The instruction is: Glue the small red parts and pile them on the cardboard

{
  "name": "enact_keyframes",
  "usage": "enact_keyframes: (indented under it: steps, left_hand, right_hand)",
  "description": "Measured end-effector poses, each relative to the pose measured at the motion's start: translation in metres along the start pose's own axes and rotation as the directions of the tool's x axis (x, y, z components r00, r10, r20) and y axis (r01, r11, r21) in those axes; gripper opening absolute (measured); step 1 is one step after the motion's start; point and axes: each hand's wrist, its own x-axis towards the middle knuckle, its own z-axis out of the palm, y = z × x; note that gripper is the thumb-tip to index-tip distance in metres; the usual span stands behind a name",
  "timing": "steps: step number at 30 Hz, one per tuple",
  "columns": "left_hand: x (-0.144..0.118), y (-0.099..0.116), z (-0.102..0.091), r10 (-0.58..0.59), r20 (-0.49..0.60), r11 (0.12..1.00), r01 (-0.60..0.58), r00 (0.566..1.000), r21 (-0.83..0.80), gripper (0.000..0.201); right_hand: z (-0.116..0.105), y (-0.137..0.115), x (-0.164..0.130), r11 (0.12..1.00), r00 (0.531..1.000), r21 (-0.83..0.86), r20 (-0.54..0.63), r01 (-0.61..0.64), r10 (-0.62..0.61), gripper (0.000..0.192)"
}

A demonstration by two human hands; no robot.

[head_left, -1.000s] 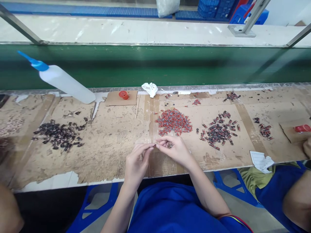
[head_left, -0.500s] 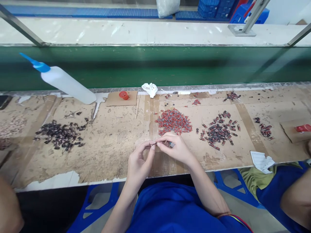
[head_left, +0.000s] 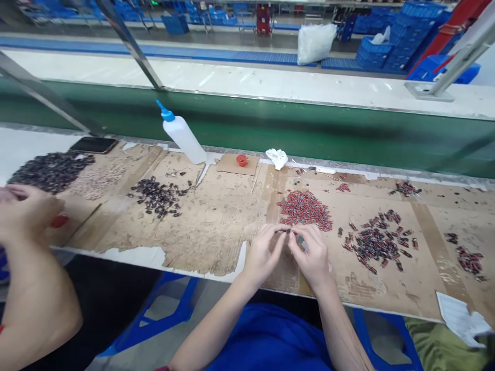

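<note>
Right at the front edge of the desk [head_left: 216, 226], the left hand [head_left: 263, 252] and the right hand [head_left: 313, 255] meet fingertip to fingertip, both pinched on a tiny dark part [head_left: 285, 232] held just above the cardboard, a short thin piece barely showing between the fingers. The right hand also tucks something small and bluish [head_left: 300, 241] under its fingers (too small to say what it is).

Compared with half a second ago, the view has swung left and lifted: the hands now sit right of centre, the far aisle with blue crates [head_left: 381, 49] has come into sight, and a co-worker's hand [head_left: 27, 211] shows at the left edge beside another dark heap. The pinch itself looks unchanged.

Just beyond the hands lies the red pile [head_left: 304, 208], a dense mound of little red-and-grey cylinders. To its right, a looser scatter of dark parts [head_left: 377, 242] with red flecks. To the left, a black heap [head_left: 157, 196] of glossy bits.

The desk is covered in worn brown cardboard, torn and peeling at its near edge, taped in strips. A translucent squeeze bottle [head_left: 183, 136] with a blue nozzle leans at the back, near a small red cap [head_left: 242, 160] on a cardboard square and a crumpled white cloth [head_left: 277, 157]. Behind runs a smooth green belt [head_left: 270, 123].
</note>
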Motion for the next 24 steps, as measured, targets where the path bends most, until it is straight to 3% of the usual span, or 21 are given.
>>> enact_keyframes:
  steps: [3, 5, 7, 9, 12, 13, 15, 18, 20, 23, 24]
  left_hand:
    - [0.007, -0.009, -0.024, -0.013, -0.029, 0.999, 0.014, 0.999, 0.031, 0.027]
    - [0.015, -0.022, -0.059, -0.052, -0.179, 0.989, 0.076, 0.983, 0.129, 0.03]
    - [0.023, -0.042, -0.102, -0.076, -0.383, 0.944, 0.19, 0.921, 0.269, 0.037]
    - [0.03, -0.064, -0.142, -0.08, -0.497, 0.863, 0.31, 0.864, 0.398, 0.06]
    - [0.038, -0.093, -0.182, -0.157, -0.482, 0.726, 0.431, 0.862, 0.536, 0.095]
    - [0.04, -0.1, -0.19, -0.2, -0.478, 0.672, 0.475, 0.855, 0.568, 0.099]
    - [0.045, -0.109, -0.2, -0.293, -0.477, 0.592, 0.549, 0.828, 0.589, 0.103]
    - [0.053, -0.118, -0.212, -0.369, -0.48, 0.56, 0.602, 0.796, 0.568, 0.099]
    - [0.058, -0.124, -0.22, -0.384, -0.482, 0.574, 0.613, 0.787, 0.544, 0.085]
    - [0.058, -0.135, -0.228, -0.357, -0.439, 0.64, 0.558, 0.825, 0.529, 0.065]
    - [0.057, -0.139, -0.229, -0.329, -0.388, 0.683, 0.501, 0.861, 0.532, 0.06]
  right_hand:
    - [-0.002, 0.0, -0.009, 0.988, 0.999, -0.157, -0.035, 0.0, -0.005, 0.015]
    - [-0.008, 0.001, -0.019, 0.968, 0.997, -0.245, -0.068, -0.058, 0.043, 0.017]
    - [-0.016, 0.003, -0.029, 0.935, 0.979, -0.312, -0.162, -0.17, 0.124, 0.018]
    - [-0.024, 0.008, -0.036, 0.884, 0.913, -0.32, -0.334, -0.342, 0.232, 0.022]
    - [-0.031, 0.016, -0.037, 0.79, 0.715, -0.206, -0.596, -0.578, 0.367, 0.038]
    - [-0.032, 0.019, -0.036, 0.769, 0.66, -0.175, -0.648, -0.615, 0.38, 0.043]
    - [-0.031, 0.023, -0.031, 0.754, 0.618, -0.16, -0.69, -0.638, 0.377, 0.049]
    - [-0.027, 0.026, -0.024, 0.759, 0.638, -0.171, -0.671, -0.629, 0.378, 0.054]
    - [-0.024, 0.027, -0.022, 0.755, 0.64, -0.164, -0.659, -0.635, 0.395, 0.057]
    - [-0.021, 0.03, -0.024, 0.737, 0.587, -0.103, -0.682, -0.669, 0.437, 0.058]
    - [-0.021, 0.031, -0.025, 0.726, 0.553, -0.069, -0.698, -0.684, 0.454, 0.058]
